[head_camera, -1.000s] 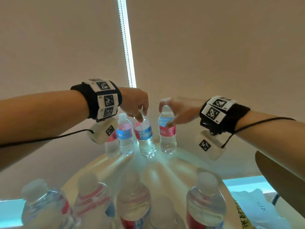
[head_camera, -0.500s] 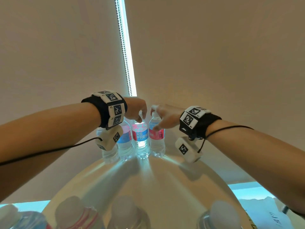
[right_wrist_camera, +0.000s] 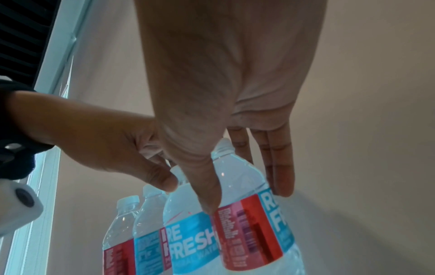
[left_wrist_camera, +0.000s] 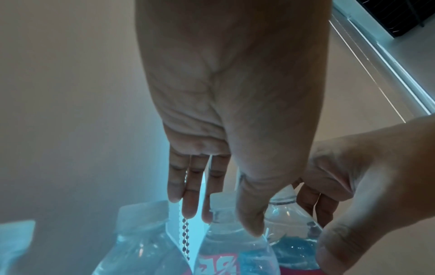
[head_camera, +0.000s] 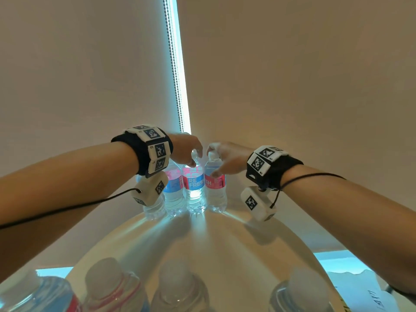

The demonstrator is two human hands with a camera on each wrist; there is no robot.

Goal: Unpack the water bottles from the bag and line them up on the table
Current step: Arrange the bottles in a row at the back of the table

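Observation:
Four clear water bottles with pink and blue labels stand in a row at the far edge of the round table point(head_camera: 258, 244). My left hand point(head_camera: 191, 154) point(left_wrist_camera: 229, 223) pinches the neck of the third bottle point(head_camera: 194, 185) point(left_wrist_camera: 230, 251) between thumb and fingers. My right hand point(head_camera: 219, 158) point(right_wrist_camera: 247, 197) holds the rightmost bottle point(head_camera: 215, 192) point(right_wrist_camera: 249, 241), with the thumb on its label and the fingers behind its shoulder. Both bottles are upright, side by side, their bases on the table. The leftmost bottle point(head_camera: 154, 206) is partly hidden by my left wrist camera.
Several more bottles point(head_camera: 177, 287) stand blurred along the near edge of the table. A white bag point(head_camera: 360, 289) lies at the lower right. Window blinds with a bead chain point(head_camera: 173, 64) hang just behind the far row.
Both hands moved away from me with their bottles and brought them close together. The two bottles now stand tight against the others in the far row.

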